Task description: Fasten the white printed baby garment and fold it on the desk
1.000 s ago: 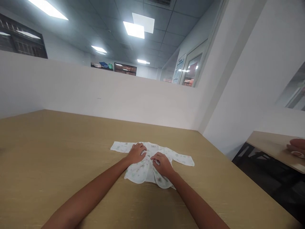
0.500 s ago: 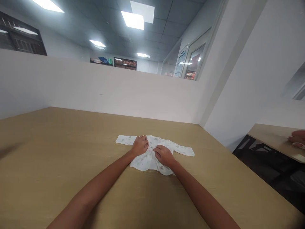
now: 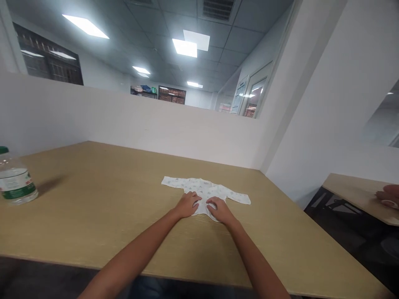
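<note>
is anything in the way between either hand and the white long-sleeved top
Nothing visible is: the left hand and the right hand both rest on the lower part of the white long-sleeved top. The green-capped bottle stands well off to the left.

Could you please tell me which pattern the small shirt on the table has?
The shirt is white with small scattered prints; best in the head view.

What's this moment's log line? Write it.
left grip: on shirt, lower left; right grip: on shirt, lower right; shirt: sleeves spread on table; bottle: upright, left
</note>
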{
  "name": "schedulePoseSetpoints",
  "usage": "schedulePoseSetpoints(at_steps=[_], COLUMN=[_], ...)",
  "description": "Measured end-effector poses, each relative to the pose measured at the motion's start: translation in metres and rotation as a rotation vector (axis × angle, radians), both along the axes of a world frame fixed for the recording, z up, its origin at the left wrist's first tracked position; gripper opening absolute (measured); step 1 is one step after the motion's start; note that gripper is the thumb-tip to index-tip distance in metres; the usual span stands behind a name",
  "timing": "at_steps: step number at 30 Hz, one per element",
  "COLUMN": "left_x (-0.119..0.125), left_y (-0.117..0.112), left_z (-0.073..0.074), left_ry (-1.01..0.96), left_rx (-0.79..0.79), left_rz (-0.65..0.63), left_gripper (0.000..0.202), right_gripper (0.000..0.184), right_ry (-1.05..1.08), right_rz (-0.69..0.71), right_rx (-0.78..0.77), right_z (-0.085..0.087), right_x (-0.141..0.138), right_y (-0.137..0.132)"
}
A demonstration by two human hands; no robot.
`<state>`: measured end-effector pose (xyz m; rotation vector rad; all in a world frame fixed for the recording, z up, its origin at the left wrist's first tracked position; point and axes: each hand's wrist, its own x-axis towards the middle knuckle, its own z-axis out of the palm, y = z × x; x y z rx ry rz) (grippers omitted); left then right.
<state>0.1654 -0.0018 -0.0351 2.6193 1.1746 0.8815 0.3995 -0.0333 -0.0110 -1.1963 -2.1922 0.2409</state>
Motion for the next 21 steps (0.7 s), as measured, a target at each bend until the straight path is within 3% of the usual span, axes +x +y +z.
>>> schedulePoseSetpoints(at_steps=[6,15,21], left_x=[-0.004,-0.001,0.003], left_y=[-0.004,-0.007,-0.007], left_z=[0.002,0.004,0.002], left_ry=[0.022,0.061,0.033], left_rx=[0.008,0.021,-0.007], left_rz=[-0.055,-0.046,0.030], left_gripper=[0.044,0.030,0.024], right_gripper=[0.014,0.013,0.003], right_ry=[0.024,0.047,0.032], right_rz=[0.014,-0.136,-0.157], right_rx=[-0.015,-0.004,0.005], right_z=[-0.001,-0.010,-0.010], right_x=[-0.004,-0.006,-0.007], right_y=[0.003,0.008,0.005])
